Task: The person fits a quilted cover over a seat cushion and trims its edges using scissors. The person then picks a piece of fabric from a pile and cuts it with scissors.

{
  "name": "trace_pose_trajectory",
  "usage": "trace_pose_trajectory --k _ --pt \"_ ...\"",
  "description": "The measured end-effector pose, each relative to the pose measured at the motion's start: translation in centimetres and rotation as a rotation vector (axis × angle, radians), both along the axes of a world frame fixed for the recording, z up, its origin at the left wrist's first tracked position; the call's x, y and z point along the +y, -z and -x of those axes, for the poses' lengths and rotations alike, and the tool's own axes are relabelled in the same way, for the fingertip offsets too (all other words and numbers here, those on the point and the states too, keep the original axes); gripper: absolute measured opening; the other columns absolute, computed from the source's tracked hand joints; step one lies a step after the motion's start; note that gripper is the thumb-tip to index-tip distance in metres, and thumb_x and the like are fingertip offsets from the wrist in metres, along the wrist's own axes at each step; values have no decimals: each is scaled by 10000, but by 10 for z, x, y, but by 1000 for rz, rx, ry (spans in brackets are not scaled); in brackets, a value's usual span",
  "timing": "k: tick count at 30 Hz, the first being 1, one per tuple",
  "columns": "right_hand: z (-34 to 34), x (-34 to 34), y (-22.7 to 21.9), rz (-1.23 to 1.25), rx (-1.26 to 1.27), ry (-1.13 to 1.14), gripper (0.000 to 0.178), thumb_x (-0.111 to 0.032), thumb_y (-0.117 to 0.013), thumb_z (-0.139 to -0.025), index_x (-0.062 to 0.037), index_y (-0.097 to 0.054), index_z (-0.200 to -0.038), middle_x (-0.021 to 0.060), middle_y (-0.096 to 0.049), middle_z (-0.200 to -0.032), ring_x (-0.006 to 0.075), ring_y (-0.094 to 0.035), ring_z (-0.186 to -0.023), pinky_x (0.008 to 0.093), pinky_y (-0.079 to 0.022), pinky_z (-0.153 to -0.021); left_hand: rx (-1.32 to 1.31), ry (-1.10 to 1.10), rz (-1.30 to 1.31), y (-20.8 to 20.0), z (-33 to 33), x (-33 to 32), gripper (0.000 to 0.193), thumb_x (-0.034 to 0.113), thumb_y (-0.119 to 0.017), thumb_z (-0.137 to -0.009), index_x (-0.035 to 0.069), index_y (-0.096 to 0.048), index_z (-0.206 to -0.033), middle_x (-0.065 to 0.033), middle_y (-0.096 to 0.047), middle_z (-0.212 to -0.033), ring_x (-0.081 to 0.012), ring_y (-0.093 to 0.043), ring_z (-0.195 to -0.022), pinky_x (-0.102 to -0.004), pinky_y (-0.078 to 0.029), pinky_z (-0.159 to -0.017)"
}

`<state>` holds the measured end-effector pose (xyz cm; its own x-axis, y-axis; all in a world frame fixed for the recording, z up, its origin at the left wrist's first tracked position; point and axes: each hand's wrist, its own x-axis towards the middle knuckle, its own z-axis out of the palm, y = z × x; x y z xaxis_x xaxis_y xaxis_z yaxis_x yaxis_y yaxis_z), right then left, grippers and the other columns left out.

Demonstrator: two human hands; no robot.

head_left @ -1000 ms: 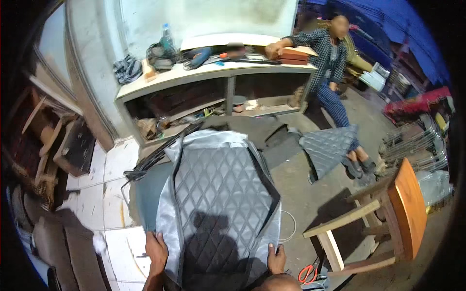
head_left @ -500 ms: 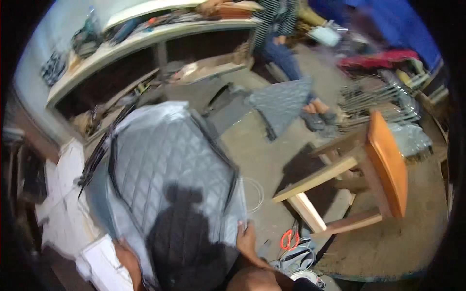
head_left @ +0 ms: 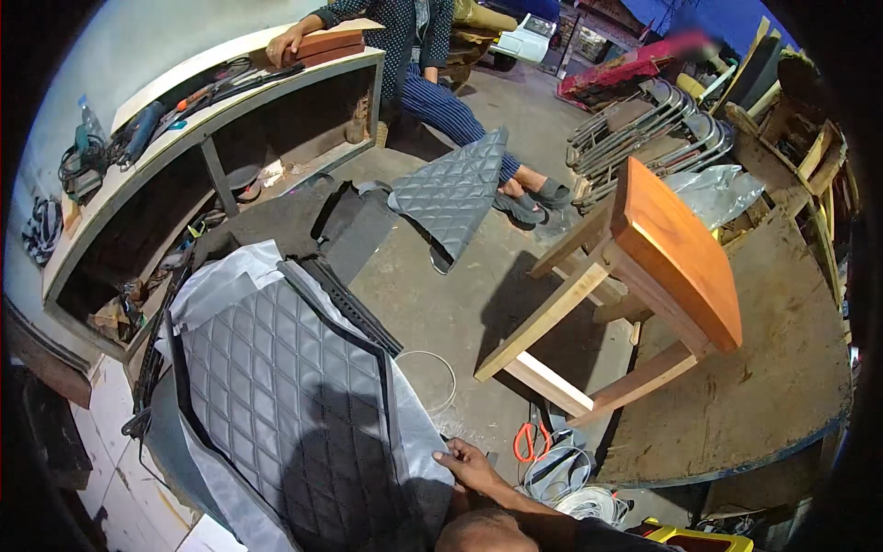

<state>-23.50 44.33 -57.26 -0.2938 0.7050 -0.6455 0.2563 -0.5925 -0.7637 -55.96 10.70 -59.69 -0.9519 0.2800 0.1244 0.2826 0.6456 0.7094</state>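
Grey floor lies mid-frame, bench upper left; the padded cover's long axis slants toward upper left. My right hand pinches its edge; my left, unseen, I can't tell.

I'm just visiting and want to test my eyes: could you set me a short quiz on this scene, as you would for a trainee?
1. Open: What does the right hand hold?
2. Multiple choice: What shape does the stitching make on the large quilted piece? A: circles; B: diamonds; C: stars.
3. True or false: The orange-handled scissors lie to the right of the large quilted piece in the picture.

Key: 1: the pale border of the large quilted piece; 2: B; 3: true.
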Motion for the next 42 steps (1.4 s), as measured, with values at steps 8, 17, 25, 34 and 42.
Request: trace_pose_trajectory --k 8,17,25,34,42 --pt "25 -25 23 -434 -325 111 354 -349 -728 -930 -7 -636 -923 44 -526 -699 137 -467 -680 324 -428 -614 326 -70 118 2 -9 15 275 244 -589 -1018 -23 -626 -966 -222 -629 -841 -397 -604 -797 -460 -501 -712" --pt "43 -11 19 -583 -390 99 337 -282 -662 -972 29 -579 -873 162 -549 -700 241 -502 -649 397 -450 -646 143 -259 9 23 -12 18 255 196 -448 -1067 -24 -536 -972 -203 -541 -820 -340 -513 -764 -398 -440 -749" --pt "45 -5 24 -498 -345 -46 379 -352 -509 -1044 1 -582 -1161 220 -628 -987 343 -604 -929 400 -465 -869 -91 -212 137 16 -10 9 474 200 -468 -1060 -128 -436 -1401 -325 -642 -1102 -473 -626 -970 -436 -499 -861" --pt "31 56 14 -654 -293 -45 374 -302 -513 -1051 55 -619 -1076 180 -614 -943 229 -561 -909 363 -449 -842 -192 28 4 -12 -54 20 236 154 -429 -1047 -55 -535 -1068 -237 -544 -786 -393 -517 -698 -398 -443 -651" --pt "92 136 1 -757 -120 -185 418 -313 -618 -999 38 -649 -1223 209 -686 -1092 298 -648 -1034 375 -483 -929 -257 133 192 -12 -86 13 201 172 -480 -1009 -1 -582 -1022 -231 -591 -794 -392 -568 -725 -421 -471 -644"
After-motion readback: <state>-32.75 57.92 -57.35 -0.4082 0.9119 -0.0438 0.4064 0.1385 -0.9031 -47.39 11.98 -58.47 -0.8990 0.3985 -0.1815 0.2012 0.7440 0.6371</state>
